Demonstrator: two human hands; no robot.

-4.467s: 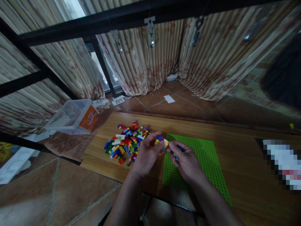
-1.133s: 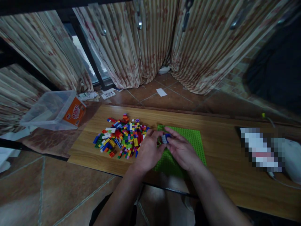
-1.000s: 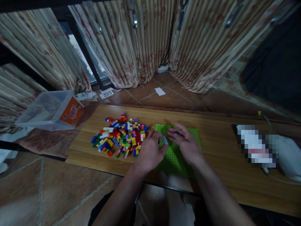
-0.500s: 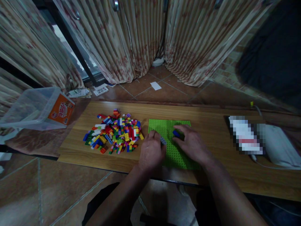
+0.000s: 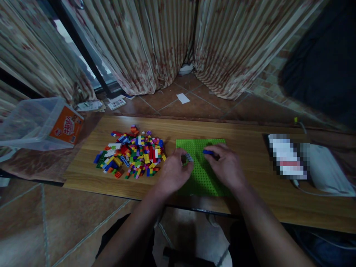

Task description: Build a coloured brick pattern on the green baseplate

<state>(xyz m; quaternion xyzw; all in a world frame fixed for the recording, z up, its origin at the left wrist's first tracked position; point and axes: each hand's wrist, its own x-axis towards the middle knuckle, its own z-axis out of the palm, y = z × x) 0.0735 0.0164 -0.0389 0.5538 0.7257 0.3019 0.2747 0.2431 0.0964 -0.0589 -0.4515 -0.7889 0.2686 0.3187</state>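
Observation:
Over the left part of a green studded baseplate [image 5: 203,178], my left hand [image 5: 175,170] is closed on a grey toy brick [image 5: 189,157], gripped between thumb and fingers. My right hand [image 5: 226,163] pinches a dark blue toy brick [image 5: 208,152] above the plate's right half. The two bricks are apart, with green studs showing between them. A loose pile of toy bricks [image 5: 133,154] in many colours lies on the wooden table [image 5: 258,178], left of the plate.
A clear plastic tub [image 5: 36,126] with an orange label stands beyond the table's left end. On the right lie a phone [image 5: 287,157] with a blurred screen and a white pouch-like item [image 5: 328,170], with a cable by them. Curtains [image 5: 167,44] hang behind.
My right hand has tightened its fingers on the blue brick, which now points more to the left. My left hand has tilted the grey brick and shifted slightly left. The view has moved a little.

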